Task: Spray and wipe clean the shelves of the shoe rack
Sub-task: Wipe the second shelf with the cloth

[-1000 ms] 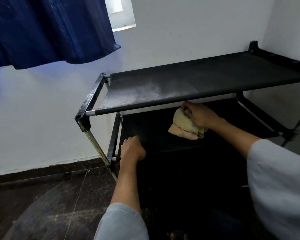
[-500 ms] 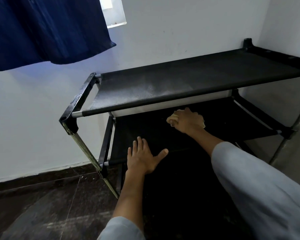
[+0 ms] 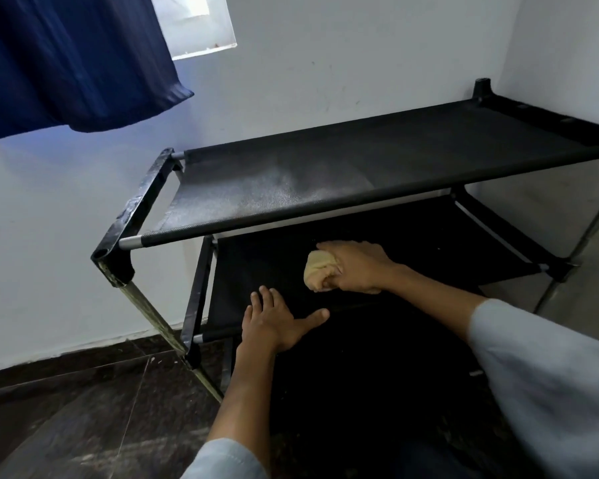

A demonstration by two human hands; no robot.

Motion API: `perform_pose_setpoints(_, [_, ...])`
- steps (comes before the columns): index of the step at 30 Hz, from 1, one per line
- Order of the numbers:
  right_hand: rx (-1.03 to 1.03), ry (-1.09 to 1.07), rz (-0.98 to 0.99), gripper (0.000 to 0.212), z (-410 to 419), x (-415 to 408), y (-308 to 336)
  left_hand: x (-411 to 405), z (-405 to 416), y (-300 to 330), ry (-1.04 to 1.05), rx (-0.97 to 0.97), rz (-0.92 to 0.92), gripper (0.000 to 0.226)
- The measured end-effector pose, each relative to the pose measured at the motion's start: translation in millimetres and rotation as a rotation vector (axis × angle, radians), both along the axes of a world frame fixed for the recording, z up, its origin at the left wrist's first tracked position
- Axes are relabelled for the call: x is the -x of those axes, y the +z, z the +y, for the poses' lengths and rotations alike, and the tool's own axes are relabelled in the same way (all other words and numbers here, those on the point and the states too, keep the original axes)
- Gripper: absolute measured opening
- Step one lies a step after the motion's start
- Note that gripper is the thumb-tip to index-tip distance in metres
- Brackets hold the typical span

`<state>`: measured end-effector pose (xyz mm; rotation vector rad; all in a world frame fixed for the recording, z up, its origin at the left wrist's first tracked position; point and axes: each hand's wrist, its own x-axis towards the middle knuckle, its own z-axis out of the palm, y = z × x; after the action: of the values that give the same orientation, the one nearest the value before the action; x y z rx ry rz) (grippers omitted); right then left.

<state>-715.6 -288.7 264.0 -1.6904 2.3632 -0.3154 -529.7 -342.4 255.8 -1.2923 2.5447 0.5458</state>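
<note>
Black fabric shelves make up the shoe rack [image 3: 125, 233] at frame centre — on its lower shelf [image 3: 256, 267] the right hand [image 3: 355, 266] grips a bunched yellow cloth [image 3: 317, 271]. Lower down, the left hand [image 3: 274, 323] rests flat, fingers spread, on that shelf's front edge.

No text, label, brand, number or sign can be read anywhere on the surfaces that show in this view.
</note>
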Motion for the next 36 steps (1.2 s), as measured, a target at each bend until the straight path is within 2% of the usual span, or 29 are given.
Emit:
perform_pose_setpoints(3, [0.128, -0.087, 0.056, 0.052, -31.6, 3.1, 4.5, 0.7, -4.0, -2.7, -0.003, -0.031, -0.004, 0.112])
perform_pose_setpoints(6, [0.255, -0.308, 0.025, 0.024, -59.3, 0.1, 8.6, -0.9, -8.7, -7.5, -0.019, -0.035, -0.018, 0.111])
perform_pose_setpoints(8, [0.231, -0.394, -0.003, 0.026, -68.5, -5.6, 10.5, -0.2, -12.4, -9.5, -0.025, -0.037, -0.015, 0.111])
perform_pose_setpoints(11, [0.039, -0.155, -0.045, 0.030, -49.3, -12.4, 15.0, 0.6, -14.0, -12.9, -0.016, -0.017, -0.022, 0.112])
perform_pose_setpoints(13, [-0.109, 0.038, 0.005, 0.036, -17.7, -13.3, 22.5, 0.7, -13.0, -13.2, -0.011, 0.003, -0.021, 0.113])
perform_pose_setpoints(16, [-0.171, 0.144, 0.023, 0.044, 23.0, -18.2, 29.1, 1.3, -10.5, -10.7, 0.001, 0.010, -0.027, 0.114])
perform_pose_setpoints(22, [0.078, 0.037, 0.076, 0.044, 36.5, -37.8, 18.8, 7.4, -3.8, -2.8, 0.043, -0.017, -0.068, 0.110])
perform_pose_setpoints(25, [0.118, -0.024, 0.075, 0.054, 18.5, -47.9, 8.1, 10.4, 1.6, -5.2, 0.047, 0.067, -0.014, 0.104])
perform_pose_setpoints(30, [0.141, -0.096, 0.133, 0.061, -27.2, -53.9, 3.7, 11.5, 9.3, -8.3, 0.012, 0.191, -0.008, 0.121])
perform_pose_setpoints(33, [0.119, -0.191, 0.082, 0.049, -44.8, -39.4, 9.4, 12.0, 7.4, -5.9, 0.044, 0.124, -0.019, 0.122])
perform_pose_setpoints(36, [0.149, -0.423, -0.065, 0.028, -33.6, -0.4, 17.4, 10.8, 5.8, -4.7, 0.056, 0.084, -0.007, 0.125])
